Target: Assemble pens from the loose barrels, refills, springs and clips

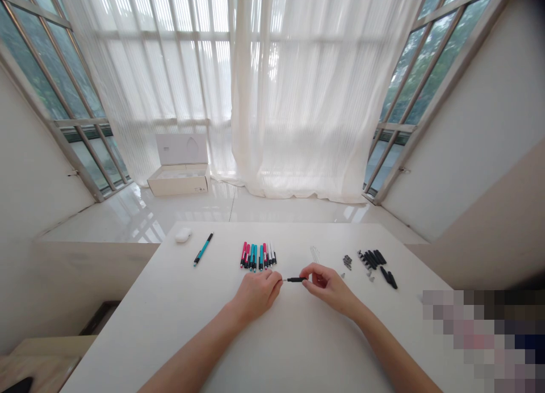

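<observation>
Over the middle of the table, my right hand (326,284) pinches the right end of a black pen grip (294,279), which lies level. Facing it, my left hand (259,291) has its fingers closed at the grip's left end, where a thin, light metallic piece (285,280) shows; most of that piece is hidden by the fingers. Just beyond my left hand lies a row of pink, teal and white pen barrels (258,256). Several thin, pale rods or refills (314,254) lie beyond my right hand.
Further right are small grey parts (347,262), black grips (373,259) and a few grey cone tips (371,278). A teal pen (203,250) and a white earphone-like case (183,235) lie on the left. An opened white box (179,180) stands on the ledge behind.
</observation>
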`<control>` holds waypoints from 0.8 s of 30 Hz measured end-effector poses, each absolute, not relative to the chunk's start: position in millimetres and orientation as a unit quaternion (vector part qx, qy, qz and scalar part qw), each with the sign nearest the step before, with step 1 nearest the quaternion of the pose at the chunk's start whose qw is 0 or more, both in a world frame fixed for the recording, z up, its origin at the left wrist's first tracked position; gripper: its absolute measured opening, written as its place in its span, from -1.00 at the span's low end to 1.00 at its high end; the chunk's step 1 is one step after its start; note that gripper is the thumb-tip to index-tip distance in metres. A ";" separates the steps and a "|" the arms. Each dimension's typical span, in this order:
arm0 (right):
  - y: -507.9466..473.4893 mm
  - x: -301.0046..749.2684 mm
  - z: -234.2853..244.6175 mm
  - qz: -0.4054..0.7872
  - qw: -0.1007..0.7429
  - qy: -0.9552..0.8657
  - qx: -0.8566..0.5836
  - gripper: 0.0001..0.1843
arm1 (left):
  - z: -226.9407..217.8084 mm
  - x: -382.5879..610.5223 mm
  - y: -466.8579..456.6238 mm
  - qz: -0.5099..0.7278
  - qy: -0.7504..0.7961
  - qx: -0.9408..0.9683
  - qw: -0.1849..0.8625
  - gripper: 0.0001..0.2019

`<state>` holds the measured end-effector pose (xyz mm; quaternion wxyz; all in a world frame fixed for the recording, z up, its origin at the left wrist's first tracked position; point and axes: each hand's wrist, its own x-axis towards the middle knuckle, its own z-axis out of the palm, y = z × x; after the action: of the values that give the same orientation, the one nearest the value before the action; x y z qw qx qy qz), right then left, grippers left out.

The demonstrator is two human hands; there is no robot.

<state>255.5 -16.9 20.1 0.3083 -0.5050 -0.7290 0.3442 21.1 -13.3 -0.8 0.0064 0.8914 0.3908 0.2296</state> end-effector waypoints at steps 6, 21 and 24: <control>-18.7 244.1 14.2 0.335 0.313 -0.742 -0.489 -0.75 | 1.3 19.9 -14.0 0.239 0.357 0.901 0.059 -0.82; -18.6 242.8 11.0 0.313 0.316 -0.735 -0.512 -0.68 | -3.3 17.9 -11.5 0.199 0.344 0.915 0.062 -0.81; -19.3 240.3 10.1 0.297 0.300 -0.751 -0.508 -0.65 | 0.1 18.2 -14.1 0.195 0.362 0.909 0.070 -0.85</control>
<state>240.3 -19.3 10.1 0.2999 -0.5083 -0.7508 0.2966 18.2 -14.1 0.1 0.0704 0.9088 0.3622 0.1947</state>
